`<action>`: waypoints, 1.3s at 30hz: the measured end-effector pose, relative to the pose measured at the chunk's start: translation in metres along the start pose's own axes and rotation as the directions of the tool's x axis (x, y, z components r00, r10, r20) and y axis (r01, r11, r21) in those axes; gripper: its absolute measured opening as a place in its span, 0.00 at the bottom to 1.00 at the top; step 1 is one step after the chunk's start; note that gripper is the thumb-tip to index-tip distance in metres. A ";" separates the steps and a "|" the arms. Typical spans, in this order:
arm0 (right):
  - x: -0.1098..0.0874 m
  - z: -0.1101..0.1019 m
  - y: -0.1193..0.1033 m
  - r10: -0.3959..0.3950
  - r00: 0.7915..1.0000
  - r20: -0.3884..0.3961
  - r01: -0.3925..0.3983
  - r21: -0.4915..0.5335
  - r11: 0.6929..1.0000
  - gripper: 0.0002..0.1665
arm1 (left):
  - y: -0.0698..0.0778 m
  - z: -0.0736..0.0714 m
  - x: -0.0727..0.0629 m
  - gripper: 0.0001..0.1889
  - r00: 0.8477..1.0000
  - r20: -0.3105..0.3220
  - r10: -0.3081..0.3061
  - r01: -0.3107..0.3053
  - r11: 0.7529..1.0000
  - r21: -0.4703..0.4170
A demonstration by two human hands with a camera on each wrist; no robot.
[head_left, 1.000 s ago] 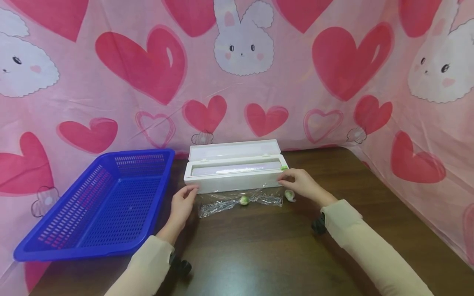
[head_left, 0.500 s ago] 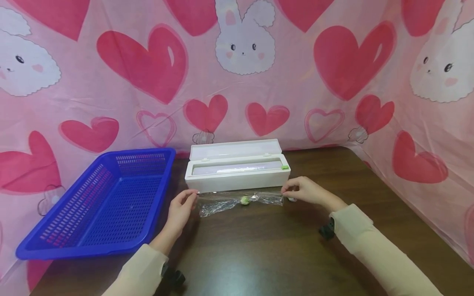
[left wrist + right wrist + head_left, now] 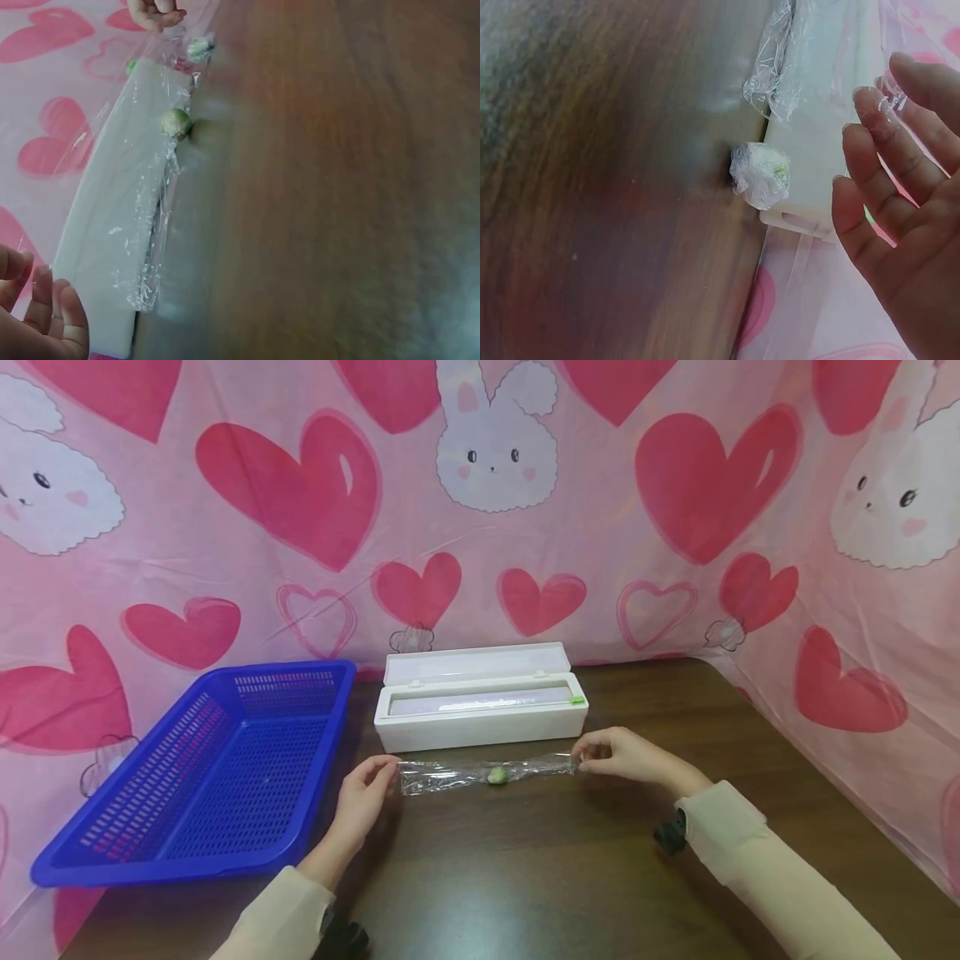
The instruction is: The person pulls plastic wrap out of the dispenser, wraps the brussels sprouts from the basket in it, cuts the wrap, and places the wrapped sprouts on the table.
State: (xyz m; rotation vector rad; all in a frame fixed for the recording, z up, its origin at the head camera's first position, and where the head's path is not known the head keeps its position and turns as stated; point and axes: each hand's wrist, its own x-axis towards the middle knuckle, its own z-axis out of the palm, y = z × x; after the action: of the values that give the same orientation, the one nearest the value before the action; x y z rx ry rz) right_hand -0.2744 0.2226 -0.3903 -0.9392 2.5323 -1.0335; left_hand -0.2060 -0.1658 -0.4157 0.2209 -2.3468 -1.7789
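Observation:
A strip of clear cling film point(image 3: 442, 777) stretches between the two hands on the near side of the white cling film dispenser point(image 3: 480, 723). At its middle is a small green Brussels sprout point(image 3: 497, 775). My left hand point(image 3: 365, 795) pinches the film's left end between thumb and fingertips. The right hand point(image 3: 626, 755) pinches the other end, its fingers bent. In the right wrist view, film bunches at the right thumb and index fingertips, and a second sprout wrapped in film point(image 3: 761, 176) lies on the table beside the dispenser. The right hand hides that one in the head view.
The dispenser's lid point(image 3: 476, 664) stands raised at the back, and a green slider point(image 3: 576, 700) sits at its right end. A blue slotted basket point(image 3: 300, 827) occupies the left side of the brown wooden table point(image 3: 525, 877). A pink printed cloth point(image 3: 480, 543) hangs behind.
Both hands have drawn the film's far edge away from the dispenser, lower and nearer to me. The strip looks narrower around the sprout. My right hand has left the dispenser's right corner.

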 end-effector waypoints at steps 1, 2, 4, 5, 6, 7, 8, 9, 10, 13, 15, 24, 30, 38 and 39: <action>0.000 0.001 0.000 -0.006 1.000 0.007 0.006 -0.008 1.000 0.13 | 0.000 0.000 -0.001 0.11 1.000 0.012 -0.001 0.001 1.000 0.008; 0.000 0.001 0.001 -0.014 1.000 0.016 0.014 -0.010 1.000 0.13 | -0.001 -0.001 -0.003 0.11 1.000 0.025 0.004 -0.005 1.000 0.015; -0.001 0.003 0.000 -0.040 0.998 0.038 0.041 -0.015 0.999 0.14 | -0.003 -0.002 -0.005 0.10 0.997 0.071 0.013 -0.015 0.999 0.037; -0.001 0.004 0.001 -0.057 0.997 0.051 0.058 -0.015 0.998 0.15 | -0.003 -0.004 -0.007 0.10 0.995 0.100 0.019 -0.025 0.998 0.053; -0.001 0.005 0.001 -0.069 0.996 0.063 0.070 -0.014 0.997 0.15 | -0.005 -0.005 -0.008 0.09 0.991 0.134 0.029 -0.039 0.996 0.076; -0.001 0.006 0.001 -0.076 0.994 0.077 0.077 -0.008 0.997 0.14 | -0.006 -0.006 -0.009 0.08 0.985 0.168 0.039 -0.057 0.993 0.102; -0.001 0.007 0.002 -0.088 0.992 0.092 0.088 0.004 0.996 0.14 | -0.007 -0.007 -0.010 0.07 0.979 0.199 0.049 -0.075 0.989 0.128; -0.001 0.008 0.002 -0.089 0.991 0.103 0.089 0.008 0.996 0.13 | -0.008 -0.008 -0.011 0.06 0.972 0.230 0.057 -0.095 0.982 0.160; -0.001 0.009 0.002 -0.086 0.990 0.112 0.085 0.012 0.996 0.13 | -0.009 -0.008 -0.011 0.06 0.965 0.254 0.066 -0.117 0.974 0.192; -0.002 0.012 0.002 -0.069 0.989 0.130 0.066 0.024 0.998 0.10 | -0.011 -0.010 -0.012 0.04 0.951 0.293 0.104 -0.183 0.949 0.258; -0.003 0.013 0.002 -0.056 0.989 0.135 0.053 0.022 0.998 0.08 | -0.011 -0.010 -0.012 0.04 0.948 0.294 0.124 -0.214 0.931 0.295; -0.003 0.014 0.004 -0.038 0.988 0.146 0.043 -0.033 0.999 0.06 | -0.008 -0.014 -0.013 0.04 0.950 0.277 0.143 -0.252 0.873 0.416; -0.004 0.017 0.006 -0.029 0.988 0.149 0.039 -0.066 0.997 0.09 | -0.011 -0.015 -0.012 0.04 0.941 0.296 0.163 -0.289 0.844 0.452; -0.005 0.019 0.012 -0.048 0.992 0.119 0.056 -0.067 0.996 0.09 | -0.012 -0.018 -0.013 0.06 0.934 0.324 0.152 -0.304 0.814 0.494; -0.006 0.018 0.013 -0.037 0.993 0.116 0.043 -0.056 0.998 0.09 | -0.012 -0.018 -0.013 0.07 0.931 0.326 0.162 -0.315 0.809 0.497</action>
State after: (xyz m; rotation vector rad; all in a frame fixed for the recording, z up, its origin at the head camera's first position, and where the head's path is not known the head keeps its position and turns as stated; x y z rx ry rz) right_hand -0.2678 0.2236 -0.4125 -1.0381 2.4705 -0.8939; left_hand -0.1893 -0.1832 -0.4234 -0.2599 -2.8751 -1.0422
